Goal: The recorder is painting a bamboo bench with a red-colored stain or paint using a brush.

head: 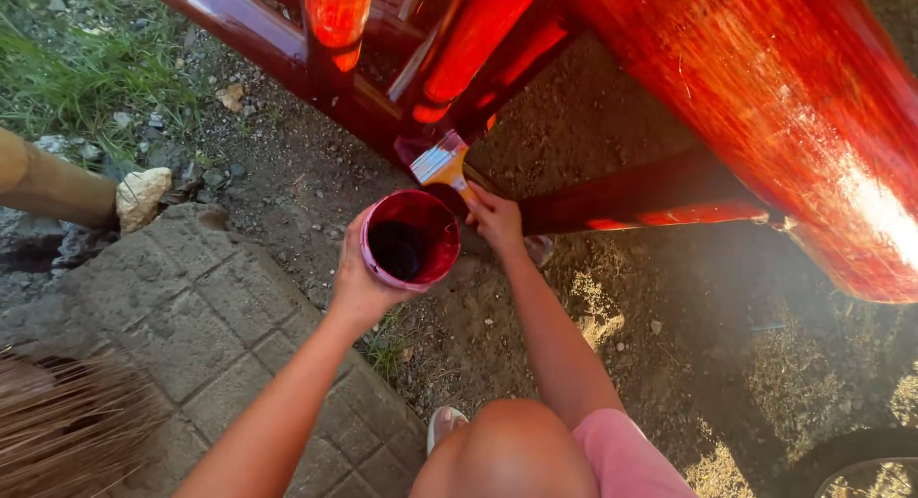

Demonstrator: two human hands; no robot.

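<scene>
Outdoors, left hand [359, 283] gripped a pink cup [411, 240] w/ dark red paint, held over dirt beside pavers [206, 321]. Right hand [495, 216] closed round a brush [442, 163], bristles against the glossy red wood frame [363, 101].

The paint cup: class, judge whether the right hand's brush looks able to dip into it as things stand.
Probably yes. The paint cup in the left hand faces up, uncovered, and the brush in the right hand sits just above its rim, unobstructed.

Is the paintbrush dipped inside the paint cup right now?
No, the brush in the right hand touches the red wooden frame, above the cup.
</scene>
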